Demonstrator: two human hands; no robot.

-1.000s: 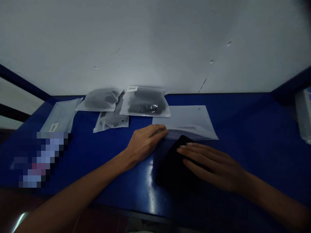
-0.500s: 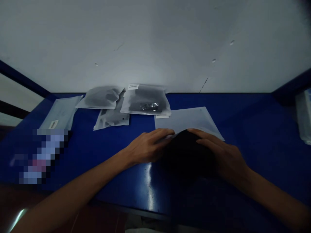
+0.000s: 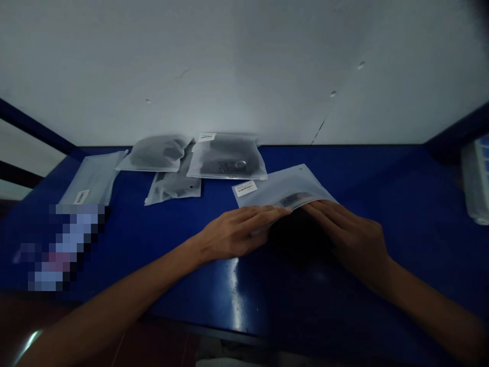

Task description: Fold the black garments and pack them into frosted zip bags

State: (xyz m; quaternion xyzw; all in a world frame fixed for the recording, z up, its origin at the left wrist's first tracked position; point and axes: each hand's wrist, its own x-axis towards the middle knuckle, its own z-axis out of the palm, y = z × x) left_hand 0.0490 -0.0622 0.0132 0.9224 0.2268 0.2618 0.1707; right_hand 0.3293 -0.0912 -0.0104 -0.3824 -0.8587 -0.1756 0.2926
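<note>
A frosted plastic bag (image 3: 282, 183) with a white barcode label lies on the blue table, its mouth toward me. My left hand (image 3: 244, 229) is closed on the bag's near edge at the left of the mouth. Partly inside the bag is a dark folded item (image 3: 301, 234), which looks like black fabric; its exact kind is too dark to tell. My right hand (image 3: 351, 229) holds this black item from the right, its fingertips reaching in under the bag's upper layer.
Behind my left hand lie filled frosted bags, one with a label (image 3: 227, 155), another beside it (image 3: 153, 153) and one partly beneath (image 3: 175, 183). A flat bag (image 3: 93, 178) is at the left, near a pixelated object (image 3: 69, 247). A white wall (image 3: 237, 71) closes off the back.
The black item has moved forward into the bag's mouth, and my right fingertips have gone in with it. The bag has shifted left, and its label now shows.
</note>
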